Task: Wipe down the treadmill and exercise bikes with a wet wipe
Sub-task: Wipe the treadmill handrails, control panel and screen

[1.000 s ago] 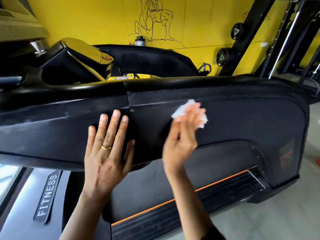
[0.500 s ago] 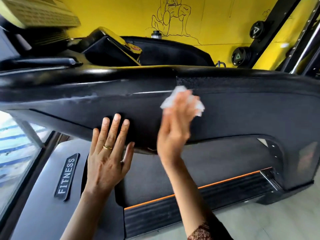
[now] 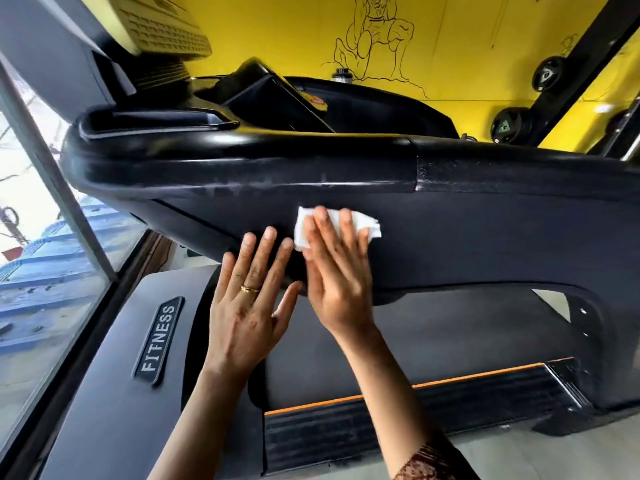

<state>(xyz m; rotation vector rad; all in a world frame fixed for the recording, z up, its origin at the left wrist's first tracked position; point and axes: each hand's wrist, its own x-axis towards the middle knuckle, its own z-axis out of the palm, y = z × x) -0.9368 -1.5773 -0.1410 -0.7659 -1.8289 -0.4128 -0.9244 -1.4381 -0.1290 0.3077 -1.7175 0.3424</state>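
Far left, the "FITNESS" badge (image 3: pixel 159 341) is seen on the motor cover of the treadmill (image 3: pixel 104 403), untouched. The left hand (image 3: pixel 247 303) is laid flat against the lower edge of the black console arm, its fingers (image 3: pixel 268 244) straight and slightly spread with nothing held; judged to be bracing only. Just beside it, the wet wipe (image 3: pixel 366 226) is pressed onto the arm under the right hand (image 3: pixel 337 271). Those fingers (image 3: pixel 346 230) are straight and close together on top of the wipe, not curled round it, and white edges stick out either side. Step in hand: treadmill wipe-down, console-arm side. The side panel (image 3: pixel 502 244) further right is judged not yet covered. The next move calls for flat pressure on the wipe, overlapping passes along the panel, and the left hand shifted clear of the path. No exercise bikes are identified in view, so that part is judged outstanding.
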